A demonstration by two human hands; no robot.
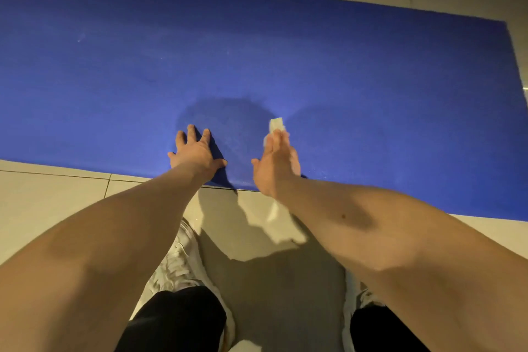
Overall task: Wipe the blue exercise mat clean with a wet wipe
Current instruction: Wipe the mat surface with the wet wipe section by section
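On the pale tiled floor (pixel 43 208), the blue exercise mat (pixel 285 51) is lying flat, stretching across the whole view from the left edge to its squared-off right end, with tile showing along both its far and near sides. Thin grout lines are crossing the tiles, and warm, dim light is falling over everything. A rounded dark shadow is sitting on the mat just beyond the hands, and more shadow is pooling on the floor between the arms.

The left hand (pixel 194 153) is resting flat on the mat close to its near edge, fingers spread and holding nothing. The right hand (pixel 275 163), just beside it, is pressing the wet wipe (pixel 276 124) onto the mat under straight fingers, with the white wipe poking out past the fingertips.

White shoes (pixel 178 260) and dark trouser legs (pixel 177 320) are showing below, on the tiles near the mat's edge.
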